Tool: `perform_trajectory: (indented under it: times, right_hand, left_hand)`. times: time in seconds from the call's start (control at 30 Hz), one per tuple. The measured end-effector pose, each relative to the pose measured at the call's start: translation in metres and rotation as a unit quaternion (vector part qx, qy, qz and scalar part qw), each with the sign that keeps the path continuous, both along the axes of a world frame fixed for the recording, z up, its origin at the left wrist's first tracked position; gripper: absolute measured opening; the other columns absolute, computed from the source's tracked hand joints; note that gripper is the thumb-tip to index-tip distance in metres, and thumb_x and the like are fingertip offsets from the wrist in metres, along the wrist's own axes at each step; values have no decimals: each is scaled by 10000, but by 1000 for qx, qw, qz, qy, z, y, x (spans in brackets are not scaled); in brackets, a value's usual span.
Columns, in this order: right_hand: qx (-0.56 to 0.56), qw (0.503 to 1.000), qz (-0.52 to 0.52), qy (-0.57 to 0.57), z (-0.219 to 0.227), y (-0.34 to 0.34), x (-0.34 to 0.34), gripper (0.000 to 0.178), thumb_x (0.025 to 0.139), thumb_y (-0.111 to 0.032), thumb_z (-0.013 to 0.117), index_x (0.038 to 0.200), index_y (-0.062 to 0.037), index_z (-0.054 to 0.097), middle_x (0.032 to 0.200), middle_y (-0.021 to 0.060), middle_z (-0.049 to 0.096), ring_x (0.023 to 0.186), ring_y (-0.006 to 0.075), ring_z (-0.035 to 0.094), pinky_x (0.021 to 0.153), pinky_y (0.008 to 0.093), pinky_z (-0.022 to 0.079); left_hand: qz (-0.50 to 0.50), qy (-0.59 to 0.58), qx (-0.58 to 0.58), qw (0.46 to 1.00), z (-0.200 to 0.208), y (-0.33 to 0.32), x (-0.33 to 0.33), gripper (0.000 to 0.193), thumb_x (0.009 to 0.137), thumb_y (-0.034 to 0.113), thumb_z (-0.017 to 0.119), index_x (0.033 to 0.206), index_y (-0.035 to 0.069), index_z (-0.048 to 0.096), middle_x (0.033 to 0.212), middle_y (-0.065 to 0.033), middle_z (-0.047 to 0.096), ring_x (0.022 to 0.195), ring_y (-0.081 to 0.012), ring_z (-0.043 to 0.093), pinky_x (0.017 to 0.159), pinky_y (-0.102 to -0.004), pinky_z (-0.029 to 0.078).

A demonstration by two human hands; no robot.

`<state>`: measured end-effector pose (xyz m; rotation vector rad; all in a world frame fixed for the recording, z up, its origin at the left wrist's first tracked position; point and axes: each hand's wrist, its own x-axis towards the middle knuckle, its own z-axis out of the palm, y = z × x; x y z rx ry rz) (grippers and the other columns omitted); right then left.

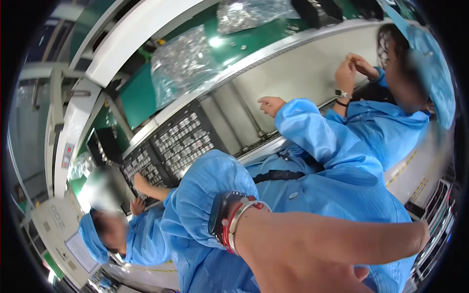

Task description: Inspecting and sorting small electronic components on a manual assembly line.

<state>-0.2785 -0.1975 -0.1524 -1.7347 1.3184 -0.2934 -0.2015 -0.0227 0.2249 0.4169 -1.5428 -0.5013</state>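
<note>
My left hand (312, 244) is raised close in the foreground, with a dark watch and bracelets at its wrist. One finger stretches to the right; nothing shows in this hand, and its lower part is cut off by the frame. My right hand (271, 105) reaches from a blue sleeve over the pale channel of the work line. Its fingers are loosely bent and slightly apart, with no object visible in them. Left of it lie a black tray (207, 125) of small silvery parts and a second similar tray (155, 149), side by side.
Clear plastic bags (181, 63) of small parts lie on the green surface (139, 93) behind a metal rail. A co-worker (391, 117) in blue sits at right, hands together. Another co-worker (141, 234) at lower left reaches to the second tray. Cabinet (63, 239) stands beyond.
</note>
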Motion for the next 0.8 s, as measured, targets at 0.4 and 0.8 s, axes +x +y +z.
perform_trajectory:
  times: [0.4,0.8]
  right_hand:
    - [-236,904,-357,-23,-23,-159,-81,563,760,-204,620,1235,-3,395,1081,204,515,965,344,535,840,392,438]
    - [-386,844,-281,243,9,-258,-97,868,686,-505,679,1289,16,333,1218,186,416,1046,348,429,916,405,370]
  left_hand:
    - [61,-107,-88,989,-10,-69,28,268,818,167,473,1052,134,348,1062,-84,376,1005,-280,436,887,-491,411]
    - [107,-183,191,958,-41,-162,16,435,753,73,520,1150,23,351,1113,-154,388,1074,-327,457,891,-463,400]
